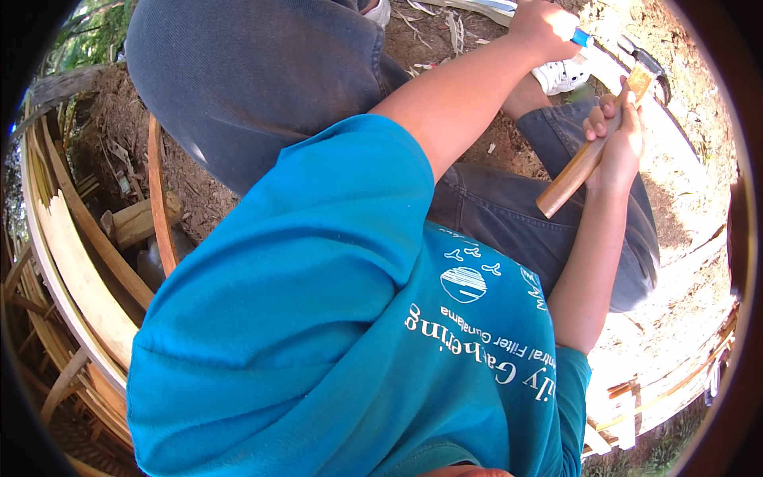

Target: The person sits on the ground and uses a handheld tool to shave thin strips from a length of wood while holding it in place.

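Observation:
My left hand (544,30) is a closed fist at the top edge, wrapped around a tool with a blue handle (582,37). Its working end is lost in the glare, so its exact kind cannot be told. To the right and lower, my right hand (616,147) grips the wooden handle of a claw hammer (568,187). The dark hammer head lies beyond my fingers, at the upper right, and the handle's butt points down toward my lap. The two hands are apart.
My bent legs in dark trousers (262,71) fill the upper middle. A white shoe (563,75) rests near my left hand. Wood shavings (455,32) litter the dirt ground. Long split strips of wood (87,278) curve along the left side. More strips (624,405) lie at the lower right.

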The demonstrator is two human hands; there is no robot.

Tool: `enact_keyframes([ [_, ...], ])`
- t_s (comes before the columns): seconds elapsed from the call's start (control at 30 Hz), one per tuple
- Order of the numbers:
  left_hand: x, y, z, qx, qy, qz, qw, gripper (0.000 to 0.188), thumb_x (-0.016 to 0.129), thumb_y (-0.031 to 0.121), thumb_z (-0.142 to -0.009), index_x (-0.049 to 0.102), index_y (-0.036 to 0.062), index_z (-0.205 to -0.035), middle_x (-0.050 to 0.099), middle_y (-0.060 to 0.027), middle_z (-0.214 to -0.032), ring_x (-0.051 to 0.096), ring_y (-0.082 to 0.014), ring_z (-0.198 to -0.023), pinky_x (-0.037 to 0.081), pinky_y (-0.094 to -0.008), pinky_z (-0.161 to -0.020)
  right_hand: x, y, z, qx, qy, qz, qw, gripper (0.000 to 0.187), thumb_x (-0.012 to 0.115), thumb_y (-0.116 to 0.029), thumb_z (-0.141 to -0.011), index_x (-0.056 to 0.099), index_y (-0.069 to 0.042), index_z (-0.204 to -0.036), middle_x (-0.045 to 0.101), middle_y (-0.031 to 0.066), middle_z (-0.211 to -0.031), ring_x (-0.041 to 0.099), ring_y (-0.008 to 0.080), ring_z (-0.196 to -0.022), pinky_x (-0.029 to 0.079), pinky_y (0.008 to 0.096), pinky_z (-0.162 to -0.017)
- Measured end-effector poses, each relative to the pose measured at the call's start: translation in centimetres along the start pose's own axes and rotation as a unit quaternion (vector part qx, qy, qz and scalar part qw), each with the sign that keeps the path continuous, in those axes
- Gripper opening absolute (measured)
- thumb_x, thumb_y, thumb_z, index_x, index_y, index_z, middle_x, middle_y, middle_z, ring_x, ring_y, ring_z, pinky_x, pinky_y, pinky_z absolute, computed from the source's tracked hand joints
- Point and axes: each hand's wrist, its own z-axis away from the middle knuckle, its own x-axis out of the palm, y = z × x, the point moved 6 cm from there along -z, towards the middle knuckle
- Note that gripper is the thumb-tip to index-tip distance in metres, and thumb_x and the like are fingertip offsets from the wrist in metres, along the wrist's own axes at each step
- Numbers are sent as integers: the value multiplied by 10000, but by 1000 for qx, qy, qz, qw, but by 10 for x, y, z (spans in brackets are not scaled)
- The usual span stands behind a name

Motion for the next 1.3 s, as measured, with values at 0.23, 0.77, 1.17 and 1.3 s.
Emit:
enact_keyframes([
  [0.23,12,-1,4,68,75,37,994,310,809,296,-716,759,146,-983,749,-76,-979,689,-309,-958,497,-491,-883,6,-2,14,14,-22,33,999,291,396,-213,-1102,507,-46,-1313,500,15,-842,443,85,-615,405,246,-531],
  [0.77,-3,4,-2,-19,-40,23,999,316,785,312,-755,749,154,-1025,731,-136,-999,671,-351,-997,493,-485,-922,2,0,17,23,-1,44,999,223,381,-187,-1088,501,-48,-1215,505,22,-852,459,89,-613,415,252,-525],
  [1.17,-17,21,-19,-62,-121,26,990,207,761,285,-754,752,127,-888,732,-183,-910,701,-387,-900,561,-491,-820,-1,-4,13,2,-5,40,999,261,422,-234,-1094,501,-66,-1277,508,15,-846,446,81,-612,404,246,-530],
  [1.3,-18,17,-22,-56,-123,16,991,219,767,289,-758,749,110,-885,725,-193,-900,697,-398,-898,561,-498,-812,3,1,12,14,-11,54,998,175,485,-222,-1075,496,-72,-1166,513,10,-832,448,76,-596,403,247,-525],
])
